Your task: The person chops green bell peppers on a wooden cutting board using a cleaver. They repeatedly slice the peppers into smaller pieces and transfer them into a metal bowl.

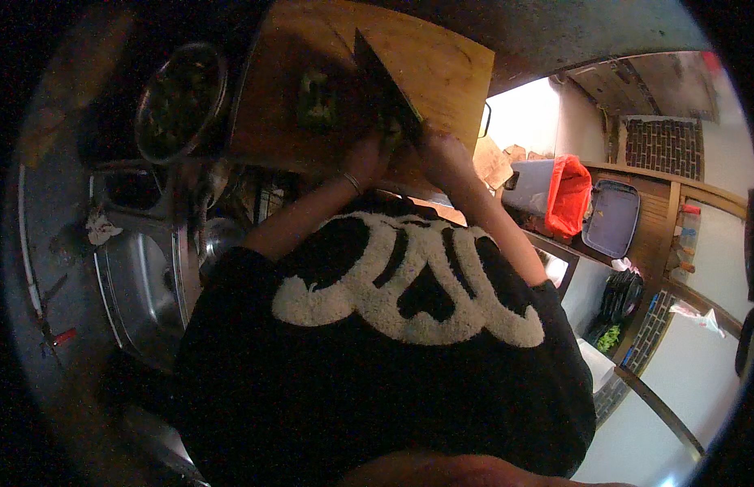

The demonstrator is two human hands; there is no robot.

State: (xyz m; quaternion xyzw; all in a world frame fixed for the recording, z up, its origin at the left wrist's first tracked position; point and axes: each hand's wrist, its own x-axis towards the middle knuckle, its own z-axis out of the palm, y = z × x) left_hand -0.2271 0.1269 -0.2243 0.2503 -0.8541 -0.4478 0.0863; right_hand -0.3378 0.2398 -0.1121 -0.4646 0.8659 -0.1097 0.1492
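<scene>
My right hand [444, 155] grips a broad dark kitchen knife [383, 76] by its handle end. The blade points up and to the left over a wooden cutting board [450, 61]. Close to the blade's lower end, my left hand [366, 159] holds a green vegetable piece [390, 131] against the board; shadow hides most of its fingers. Further left on the board lies some cut green vegetable [318, 100] with pale parts. A bracelet circles my left wrist.
Left of the board stands a round bowl [182, 103] with green pieces in it. A steel sink [139, 286] lies at my left. To the right are a red plastic bag [568, 195] and a grey plastic tub [611, 216]. The left side is very dark.
</scene>
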